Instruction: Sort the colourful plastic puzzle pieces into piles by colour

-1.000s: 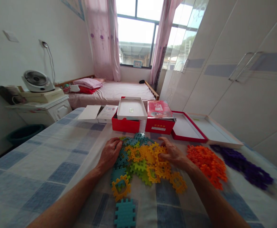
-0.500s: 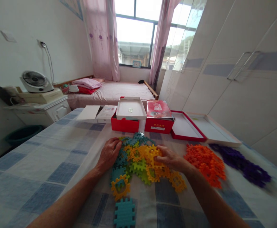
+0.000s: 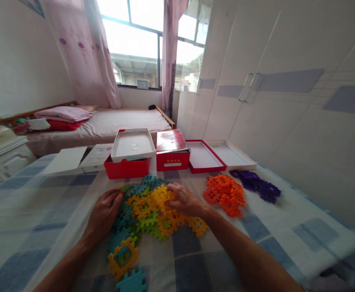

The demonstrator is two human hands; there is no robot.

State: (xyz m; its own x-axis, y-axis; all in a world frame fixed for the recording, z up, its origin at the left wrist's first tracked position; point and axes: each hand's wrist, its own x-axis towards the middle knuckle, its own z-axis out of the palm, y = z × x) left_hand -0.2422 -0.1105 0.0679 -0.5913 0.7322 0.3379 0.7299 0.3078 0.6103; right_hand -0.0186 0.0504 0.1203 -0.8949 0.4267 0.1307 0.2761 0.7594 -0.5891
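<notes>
A loose pile of square, notched plastic building pieces lies on the cloth before me, in yellow, teal and green. My right hand [image 3: 185,199] has its fingers and thumb closed on yellow building pieces [image 3: 162,196] at the pile's right side. My left hand [image 3: 106,209] rests against the left edge, its fingers loosely bent beside teal pieces [image 3: 123,215]; its fingertips are partly hidden. Green pieces [image 3: 148,220] show in the middle. Closer to me lie a yellow frame piece [image 3: 134,253] and a teal square [image 3: 132,280].
Orange pieces [image 3: 226,196] and purple pieces [image 3: 256,184] form separate heaps on the right. Behind the pile stand two red boxes [image 3: 127,168], [image 3: 173,161], a red-rimmed tray [image 3: 206,157], a pale lid [image 3: 230,156] and a white box [image 3: 98,157]. A blue-and-white checked cloth [image 3: 192,259] covers the table.
The camera has turned to the right, so everything sits further left in view. Both hands keep about the same places at the pile, the right one still on yellow pieces.
</notes>
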